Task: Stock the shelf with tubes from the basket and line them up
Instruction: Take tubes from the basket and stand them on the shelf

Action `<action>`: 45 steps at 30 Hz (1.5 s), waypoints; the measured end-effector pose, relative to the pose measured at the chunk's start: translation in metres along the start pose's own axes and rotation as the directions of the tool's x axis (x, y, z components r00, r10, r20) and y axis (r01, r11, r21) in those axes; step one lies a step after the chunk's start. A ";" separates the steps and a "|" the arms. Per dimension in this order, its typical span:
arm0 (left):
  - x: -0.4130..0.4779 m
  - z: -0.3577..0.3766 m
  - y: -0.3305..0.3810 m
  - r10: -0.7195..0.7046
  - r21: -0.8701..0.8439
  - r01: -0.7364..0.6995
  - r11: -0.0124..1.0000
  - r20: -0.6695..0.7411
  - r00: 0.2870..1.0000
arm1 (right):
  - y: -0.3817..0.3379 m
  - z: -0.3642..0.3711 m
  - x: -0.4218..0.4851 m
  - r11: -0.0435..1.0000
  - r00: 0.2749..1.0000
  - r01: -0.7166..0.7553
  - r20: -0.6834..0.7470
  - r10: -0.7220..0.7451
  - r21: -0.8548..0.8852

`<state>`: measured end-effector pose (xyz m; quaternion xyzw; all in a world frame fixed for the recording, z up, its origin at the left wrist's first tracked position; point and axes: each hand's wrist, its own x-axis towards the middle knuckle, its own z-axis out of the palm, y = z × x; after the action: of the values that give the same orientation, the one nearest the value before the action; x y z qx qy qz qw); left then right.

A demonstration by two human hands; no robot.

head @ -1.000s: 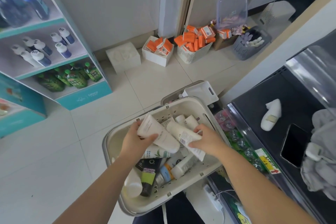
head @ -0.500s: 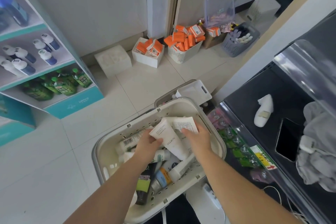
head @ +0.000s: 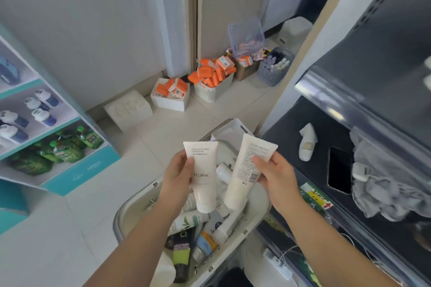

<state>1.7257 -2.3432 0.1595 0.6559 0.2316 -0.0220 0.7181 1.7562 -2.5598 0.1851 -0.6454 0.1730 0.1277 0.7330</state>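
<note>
Now we hold two white tubes above the basket (head: 137,198), caps down and crimped ends up: our left hand (head: 177,178) grips the FLORAL tube (head: 203,179) round its middle, and our right hand (head: 277,177) pinches the second tube (head: 245,170), thumb on its barcode side. More tubes lie jumbled in the basket below. To do this well, we judge we should carry both to the dark shelf (head: 331,133) on our right, turn the second tube so its front faces out, stand each on its cap, and set them beside the white bottle (head: 307,142), away from the phone (head: 339,170) and grey cloth (head: 384,184).
</note>
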 end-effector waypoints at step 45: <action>-0.036 0.380 0.200 0.364 0.112 -0.673 0.731 0.769 0.525 | -0.212 -0.265 -0.083 0.821 0.726 0.358 -0.421 -0.544 -0.444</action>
<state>1.8766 -2.6867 0.3715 0.7650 -0.2807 -0.0956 0.5717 1.7440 -2.8479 0.3822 -0.7911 0.1793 -0.2132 0.5445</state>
